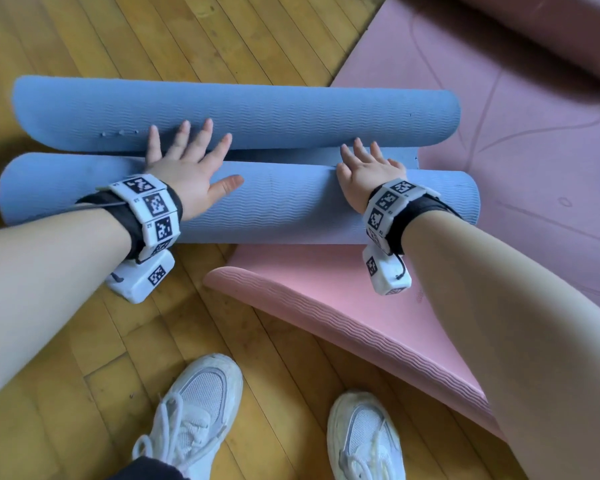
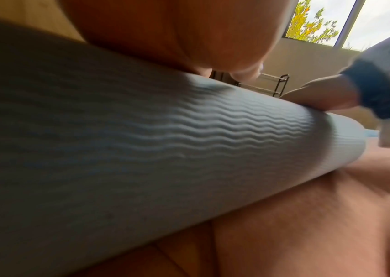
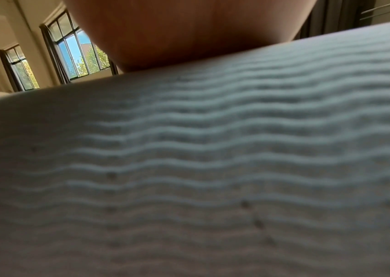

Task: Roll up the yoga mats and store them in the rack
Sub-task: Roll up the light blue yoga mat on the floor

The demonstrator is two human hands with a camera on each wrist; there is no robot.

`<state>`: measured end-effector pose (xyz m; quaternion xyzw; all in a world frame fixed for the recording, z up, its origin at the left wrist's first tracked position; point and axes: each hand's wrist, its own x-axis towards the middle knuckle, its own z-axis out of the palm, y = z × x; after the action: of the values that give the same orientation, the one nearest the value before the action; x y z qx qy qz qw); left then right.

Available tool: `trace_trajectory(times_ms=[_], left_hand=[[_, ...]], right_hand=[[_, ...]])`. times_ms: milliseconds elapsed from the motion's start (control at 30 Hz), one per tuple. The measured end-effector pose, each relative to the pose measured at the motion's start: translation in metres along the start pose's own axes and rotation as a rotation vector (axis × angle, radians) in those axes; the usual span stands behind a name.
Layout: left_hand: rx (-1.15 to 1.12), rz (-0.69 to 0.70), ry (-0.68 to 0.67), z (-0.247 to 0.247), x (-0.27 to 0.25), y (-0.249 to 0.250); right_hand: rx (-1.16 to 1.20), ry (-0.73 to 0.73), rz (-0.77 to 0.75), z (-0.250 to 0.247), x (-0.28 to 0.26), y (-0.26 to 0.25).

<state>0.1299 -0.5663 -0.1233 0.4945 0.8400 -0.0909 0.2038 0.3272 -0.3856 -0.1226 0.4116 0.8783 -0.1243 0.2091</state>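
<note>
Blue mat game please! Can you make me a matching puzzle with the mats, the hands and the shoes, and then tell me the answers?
Things:
1. blue mat
2. pink mat
3. left hand
4. white shoes

Descriptions:
A. on the wooden floor, at the bottom of the head view
B. fingers spread flat on the roll
C. partly rolled up
D. corner lying under the blue roll

Pairs: 1-C, 2-D, 3-B, 4-A
</note>
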Motion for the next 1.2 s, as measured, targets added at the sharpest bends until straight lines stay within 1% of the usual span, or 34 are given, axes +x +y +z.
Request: trace_trajectory(times_ms=[100, 200, 400, 467, 533, 600, 667, 733, 800, 933, 1033, 1100, 1200], left_hand=[[0.022, 0.057, 0.025, 0.009, -0.009, 0.007], [0.031, 0.057, 0.060, 0.011, -0.006, 0.007], [-0.025, -0.026, 0.017, -0.006, 0.023, 0.008], [-0.042, -0.058, 0.007, -0.012, 0.029, 0.010], [-0.053, -0.069, -0.015, -0.016, 0.031, 0.011], [-0.051, -0.038, -0.038, -0.017, 0.029, 0.008], [0.027, 0.045, -0.044, -0.012, 0.024, 0.002], [0.186, 0.153, -0.052, -0.006, 0.020, -0.004], [0.276, 0.201, -0.061, -0.002, 0.019, -0.006], [0.244, 0.230, 0.016, -0.003, 0.014, -0.003], [0.205, 0.232, 0.033, -0.005, 0.005, -0.002], [0.189, 0.229, 0.030, -0.004, -0.006, -0.002], [0.160, 0.240, -0.020, 0.000, -0.027, -0.006]], right_hand=[[-0.005, -0.007, 0.008, -0.001, 0.006, 0.001], [0.000, 0.005, 0.003, -0.002, 0.010, 0.001], [-0.024, 0.061, -0.042, -0.004, 0.004, 0.001], [-0.036, 0.088, -0.083, -0.002, -0.004, 0.004], [-0.084, 0.085, -0.144, -0.001, -0.011, 0.008], [-0.190, 0.039, -0.186, -0.002, -0.013, 0.011], [-0.295, 0.018, -0.202, -0.001, -0.012, 0.013], [-0.345, 0.047, -0.218, 0.002, -0.012, 0.014], [-0.369, 0.095, -0.245, 0.004, -0.013, 0.014], [-0.410, 0.108, -0.249, 0.001, -0.017, 0.008], [-0.443, 0.088, -0.241, -0.002, -0.024, 0.003], [-0.455, 0.082, -0.256, -0.006, -0.033, 0.002], [-0.443, 0.058, -0.299, -0.007, -0.053, 0.000]])
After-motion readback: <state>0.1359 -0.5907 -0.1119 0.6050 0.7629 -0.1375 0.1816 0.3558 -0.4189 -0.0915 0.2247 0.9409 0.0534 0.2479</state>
